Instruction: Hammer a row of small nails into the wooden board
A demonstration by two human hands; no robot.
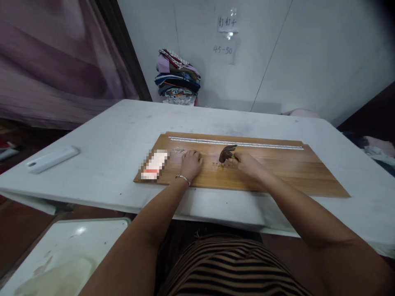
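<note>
My right hand (245,164) is wrapped round the handle of a claw hammer (226,154). The dark hammer head is low over a wooden board (286,170), just above several small dark spots or nail tops (220,165) in its surface. Whether the head touches them, I cannot tell. On the board to the left of the hammer rests my left hand (191,162), palm down, with its fingers partly bent and nothing visible in it. A few loose nails (178,150) lie just beyond its fingers on the left.
Two pale measuring strips (236,143) run along the board's far side. A blurred-out rectangle (155,164) covers its left end. The board lies on a white table (101,135) with a white elongated object (54,159). Folded clothes (177,78) are stacked by the wall.
</note>
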